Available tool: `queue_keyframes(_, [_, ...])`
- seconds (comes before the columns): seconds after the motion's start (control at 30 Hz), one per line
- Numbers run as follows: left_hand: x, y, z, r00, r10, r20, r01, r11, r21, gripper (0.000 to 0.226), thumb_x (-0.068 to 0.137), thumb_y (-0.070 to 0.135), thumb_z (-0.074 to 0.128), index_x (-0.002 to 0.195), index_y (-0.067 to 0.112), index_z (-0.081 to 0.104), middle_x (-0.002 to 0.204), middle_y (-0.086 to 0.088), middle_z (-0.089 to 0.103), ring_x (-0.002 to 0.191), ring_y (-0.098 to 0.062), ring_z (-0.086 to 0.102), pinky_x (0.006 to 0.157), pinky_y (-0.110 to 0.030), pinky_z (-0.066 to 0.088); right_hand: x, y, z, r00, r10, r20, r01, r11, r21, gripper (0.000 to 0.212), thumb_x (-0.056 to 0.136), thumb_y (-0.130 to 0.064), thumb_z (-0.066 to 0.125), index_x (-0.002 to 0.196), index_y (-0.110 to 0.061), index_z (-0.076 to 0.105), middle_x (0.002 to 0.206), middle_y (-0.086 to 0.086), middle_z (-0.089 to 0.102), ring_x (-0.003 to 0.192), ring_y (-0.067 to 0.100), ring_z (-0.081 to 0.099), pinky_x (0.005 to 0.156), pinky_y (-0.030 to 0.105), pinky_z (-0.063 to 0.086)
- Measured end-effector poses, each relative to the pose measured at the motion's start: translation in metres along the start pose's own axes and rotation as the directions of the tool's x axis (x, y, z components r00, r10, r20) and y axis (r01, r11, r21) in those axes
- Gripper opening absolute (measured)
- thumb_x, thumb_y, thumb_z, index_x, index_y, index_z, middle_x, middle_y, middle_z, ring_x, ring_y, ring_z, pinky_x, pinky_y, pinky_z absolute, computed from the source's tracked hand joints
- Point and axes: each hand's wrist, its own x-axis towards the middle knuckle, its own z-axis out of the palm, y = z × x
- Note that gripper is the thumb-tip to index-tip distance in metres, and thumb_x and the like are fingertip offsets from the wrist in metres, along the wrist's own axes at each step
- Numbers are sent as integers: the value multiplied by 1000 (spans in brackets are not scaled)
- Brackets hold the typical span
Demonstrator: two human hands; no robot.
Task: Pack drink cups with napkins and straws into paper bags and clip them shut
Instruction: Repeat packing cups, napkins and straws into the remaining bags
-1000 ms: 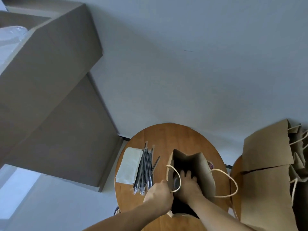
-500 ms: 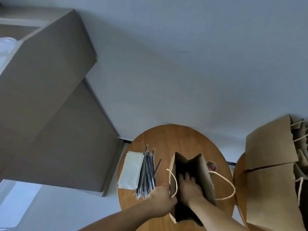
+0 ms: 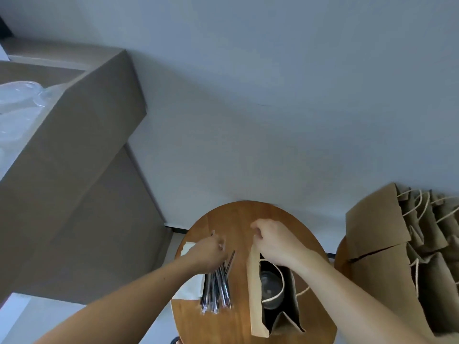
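Paper bag (image 3: 255, 306): stands open on the near right of the round table (image 3: 248, 212), with one drink cup (image 3: 269, 286) inside.
Left hand (image 3: 208, 252): fingers curled down onto the far ends of the straws (image 3: 216, 291); whether one is pinched cannot be told.
Right hand (image 3: 273, 240): curled at the bag's far rim; what it holds is hidden.
Napkins (image 3: 188, 288): left of the straws, outside the bag.
Done: cup bagged.
Remaining, by judgement: straw, napkin, clipping.
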Motion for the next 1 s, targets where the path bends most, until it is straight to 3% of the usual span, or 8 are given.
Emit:
queue_keyframes(0.13, [-3,-38,-15,996,-47,-73,47,999,3,43,93,26,51,134,17,50,132,-6,58,107,-18,55,81,-24,38,21,-38,37,997,-22,71,18,998,56,29,101,-22,44,121,-10,61,105,1,64,89,13,61,78,30,53])
queue_keyframes(0.27, [-8,-78,-19,979,-199,-42,199,980,-17,53,93,28,49,143,13,43,144,-8,50,125,-26,52,94,-31,43,44,-60,90,979,45,198,-59,996,68,25,97,-25,49,88,-7,63,67,-2,54,60,13,54,48,25,35])
queue_keyframes(0.4, [-4,-111,-13,962,-271,-43,268,962,-56,44,91,30,49,128,6,52,129,-13,59,111,-29,60,59,-25,42,64,-66,136,939,157,307,-200,973,115,23,89,-18,50,66,-14,46,60,1,48,50,16,46,46,27,33])
queue_keyframes(0.5, [3,-128,-5,959,-280,-44,276,959,-69,44,95,37,46,122,4,55,118,-14,63,99,-25,63,50,-21,34,77,-61,165,920,232,315,-282,951,124,33,89,-16,50,59,-16,35,53,-1,37,43,13,36,43,24,25])
queue_keyframes(0.6, [13,-140,2,960,-275,-52,272,960,-59,33,97,39,44,88,9,57,81,-14,58,59,-11,55,41,-18,30,87,-52,193,902,305,306,-359,923,138,36,88,-14,50,57,-16,32,49,-2,32,39,12,31,40,22,20])
queue_keyframes(0.7, [23,-153,9,958,-283,-38,282,959,-35,22,95,35,47,82,20,53,63,4,47,52,-7,42,39,-14,28,96,-42,223,882,352,312,-407,904,132,37,90,-19,53,59,-15,35,49,-3,34,38,12,31,40,21,22])
queue_keyframes(0.8, [34,-167,18,947,-322,11,322,946,-33,20,91,35,49,74,25,51,72,6,55,61,-11,51,50,-21,35,102,-35,255,874,377,308,-427,897,112,37,91,-25,56,60,-15,37,51,-3,37,39,11,35,39,20,24])
queue_keyframes(1.0, [36,-194,36,924,-378,53,380,924,-36,37,91,34,52,125,20,54,122,1,61,89,-16,53,65,-24,43,109,-29,288,863,455,219,-475,879,45,42,92,-40,55,61,-16,41,46,-4,42,32,9,40,34,15,21])
